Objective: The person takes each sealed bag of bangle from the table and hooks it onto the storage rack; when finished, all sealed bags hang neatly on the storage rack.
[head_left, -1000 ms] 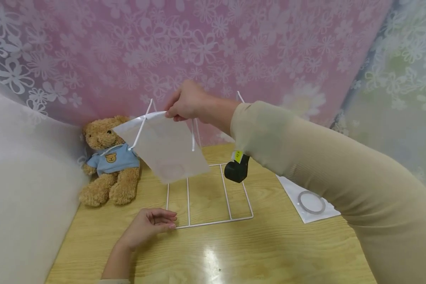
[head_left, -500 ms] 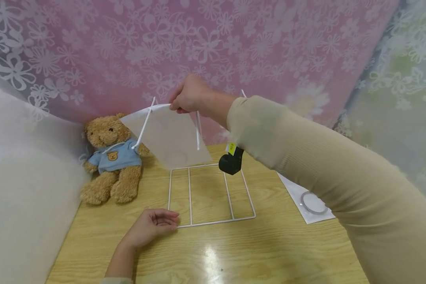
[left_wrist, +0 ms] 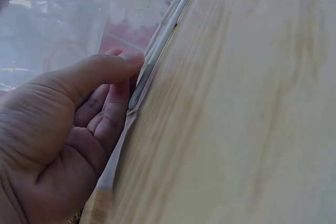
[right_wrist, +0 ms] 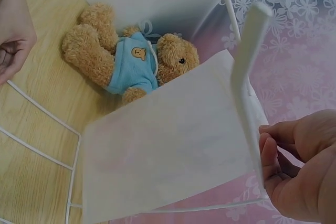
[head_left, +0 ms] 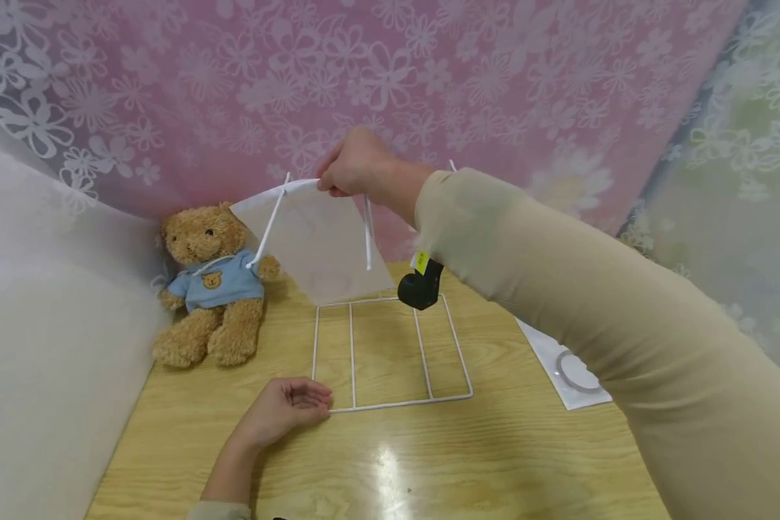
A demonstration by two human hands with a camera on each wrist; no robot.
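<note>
Our right hand [head_left: 357, 162] pinches the white sheet [head_left: 318, 242] by its top edge, so it hangs toward the back edge of the table [head_left: 526, 448]; our left hand [head_left: 284, 410] pinches the wire rack [head_left: 352, 354] at its near-left corner, likely steadying it.

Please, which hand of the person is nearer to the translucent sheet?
Right. The right hand pinches the translucent sheet by its top edge; the left hand is lower and apart from it, at the near left corner of the white wire rack.
</note>
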